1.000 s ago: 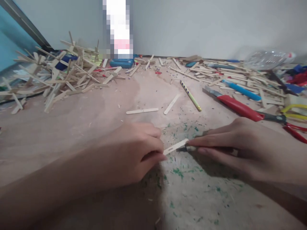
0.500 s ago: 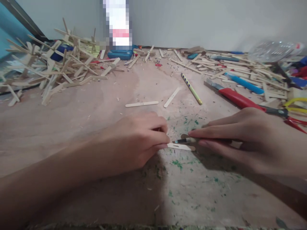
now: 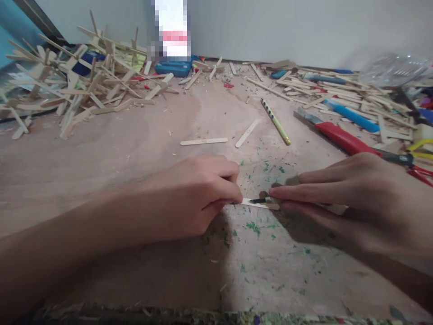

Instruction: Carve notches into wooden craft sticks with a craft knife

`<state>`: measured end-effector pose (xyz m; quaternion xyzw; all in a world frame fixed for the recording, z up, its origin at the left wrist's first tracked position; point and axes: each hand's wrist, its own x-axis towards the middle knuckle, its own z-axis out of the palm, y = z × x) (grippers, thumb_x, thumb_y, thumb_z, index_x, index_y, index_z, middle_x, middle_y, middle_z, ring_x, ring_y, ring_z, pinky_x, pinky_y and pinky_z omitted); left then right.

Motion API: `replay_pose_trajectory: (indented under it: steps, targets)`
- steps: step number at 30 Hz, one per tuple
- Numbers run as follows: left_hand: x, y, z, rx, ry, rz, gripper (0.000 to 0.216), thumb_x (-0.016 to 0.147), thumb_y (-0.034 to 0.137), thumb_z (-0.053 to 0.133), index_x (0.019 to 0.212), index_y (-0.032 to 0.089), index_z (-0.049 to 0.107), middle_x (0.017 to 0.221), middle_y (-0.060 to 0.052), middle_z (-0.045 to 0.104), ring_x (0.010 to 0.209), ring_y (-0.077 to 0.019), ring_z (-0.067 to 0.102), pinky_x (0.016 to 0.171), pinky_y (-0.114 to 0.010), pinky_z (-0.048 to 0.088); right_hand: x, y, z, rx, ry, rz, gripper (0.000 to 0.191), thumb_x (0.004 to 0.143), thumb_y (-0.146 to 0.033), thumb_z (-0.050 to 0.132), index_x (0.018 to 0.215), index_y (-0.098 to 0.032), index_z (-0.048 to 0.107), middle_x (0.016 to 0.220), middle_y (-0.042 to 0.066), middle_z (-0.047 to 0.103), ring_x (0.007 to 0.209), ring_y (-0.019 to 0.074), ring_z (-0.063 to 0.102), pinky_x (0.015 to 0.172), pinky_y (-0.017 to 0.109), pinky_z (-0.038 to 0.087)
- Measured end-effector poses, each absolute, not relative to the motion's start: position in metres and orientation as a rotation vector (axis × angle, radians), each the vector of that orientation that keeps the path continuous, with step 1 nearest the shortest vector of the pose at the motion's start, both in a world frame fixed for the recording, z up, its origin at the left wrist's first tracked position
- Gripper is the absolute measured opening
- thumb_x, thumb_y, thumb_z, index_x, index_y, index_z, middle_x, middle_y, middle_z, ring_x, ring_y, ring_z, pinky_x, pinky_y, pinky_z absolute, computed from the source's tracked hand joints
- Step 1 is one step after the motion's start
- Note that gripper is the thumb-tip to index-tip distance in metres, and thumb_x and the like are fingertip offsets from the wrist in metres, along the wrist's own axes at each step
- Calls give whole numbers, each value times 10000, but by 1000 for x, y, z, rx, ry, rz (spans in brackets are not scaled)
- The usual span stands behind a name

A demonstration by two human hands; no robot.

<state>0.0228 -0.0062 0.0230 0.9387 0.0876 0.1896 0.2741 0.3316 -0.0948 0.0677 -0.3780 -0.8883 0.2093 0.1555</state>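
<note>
My left hand [image 3: 213, 192] is closed on one end of a popsicle stick [image 3: 270, 206] that lies on the wooden table. Between the fingers and thumb of my right hand [image 3: 341, 198] is a craft knife [image 3: 262, 200]; its dark blade rests over the stick, close to my left fingertips. Most of the knife's handle is hidden by my right hand. Beyond my hands lie two more popsicle sticks, one nearly level [image 3: 204, 141] and one slanted [image 3: 246, 133], both with small pencil marks. A yellow pencil with dark dots [image 3: 275, 122] is to their right.
A red-handled saw [image 3: 345, 137] lies beyond my right hand. Loose sticks and a blue pen-like tool [image 3: 352, 116] crowd the right back. A tangled structure of glued sticks [image 3: 77, 85] fills the left back. A clear plastic bottle [image 3: 394, 70] lies at far right. Green flecks mark the table [image 3: 253, 266].
The knife blade has moved from just beyond the stick onto it. My left fingers have shifted slightly on the stick. The whole view has tilted a little.
</note>
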Motion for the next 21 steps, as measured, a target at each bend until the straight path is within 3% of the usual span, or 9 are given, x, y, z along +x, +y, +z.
replay_pose_trajectory:
  steps: [8,12,21]
  targets:
    - [23,-9,33,2579,282,433,425,1075,-10,540,748,194,718,856,-30,651,810,-175,618,714,-369,430,320,-95,73,-1213,-2435,799,367,1210,-270,625,1268,-214,983,735,14,864,505,105,682,510,233,467]
    - [23,-11,34,2602,288,440,433,1071,-21,546,730,199,698,836,-25,633,787,-176,604,697,-382,418,323,-93,70,-1224,-2413,822,356,1212,-274,636,1269,-223,984,787,42,891,533,131,713,492,269,455]
    - [23,-9,33,2592,300,419,435,1075,11,522,735,208,708,829,-30,636,793,-172,624,701,-356,424,337,-93,67,-1097,-2536,687,314,1249,-298,657,1406,-263,927,967,22,917,683,98,792,584,243,511]
